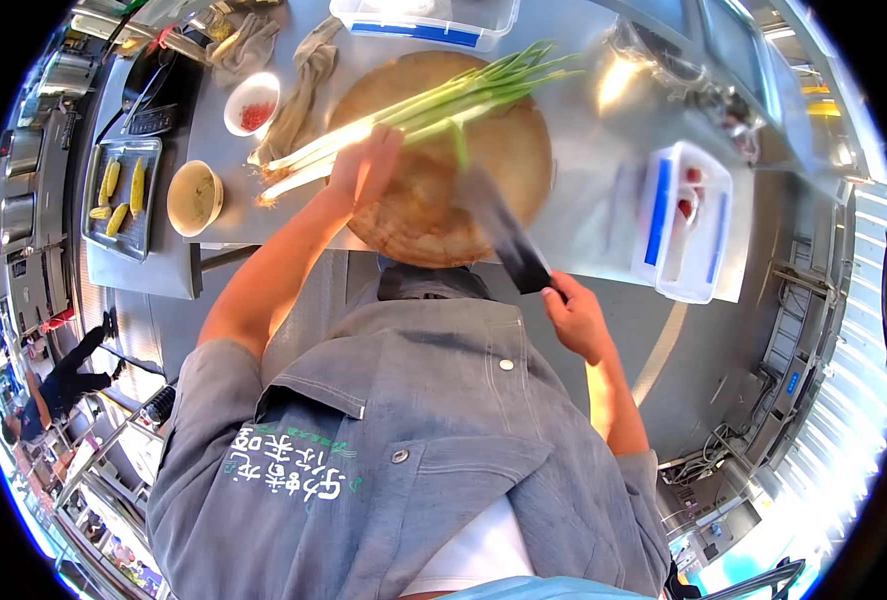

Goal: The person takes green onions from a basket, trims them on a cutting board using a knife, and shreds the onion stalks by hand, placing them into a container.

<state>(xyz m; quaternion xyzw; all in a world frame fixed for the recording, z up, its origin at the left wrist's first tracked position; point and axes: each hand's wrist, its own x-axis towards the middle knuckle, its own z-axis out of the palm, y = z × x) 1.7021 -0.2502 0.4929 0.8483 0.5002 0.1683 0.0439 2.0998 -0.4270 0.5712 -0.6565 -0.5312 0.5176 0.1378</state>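
A bunch of green onions [313, 157] lies slantwise over the round wooden chopping board [413, 225], roots at the left and green tops at the upper right. My left hand [366, 163] is closed over the white stalks, its fingertips partly hidden. In my right hand [575, 318] is the handle of a cleaver [504, 235]. Its blade is blurred by motion and points up over the right part of the board, its tip close to a green leaf that hangs down from the bunch.
Left of the board are a white bowl with red bits [253, 104], a yellowish bowl [195, 198], crumpled cloths [308, 80] and a tray [145, 240] of corn. A clear bin [713, 270] stands at the right, another bin [423, 32] behind the board. A person [58, 375] is far left.
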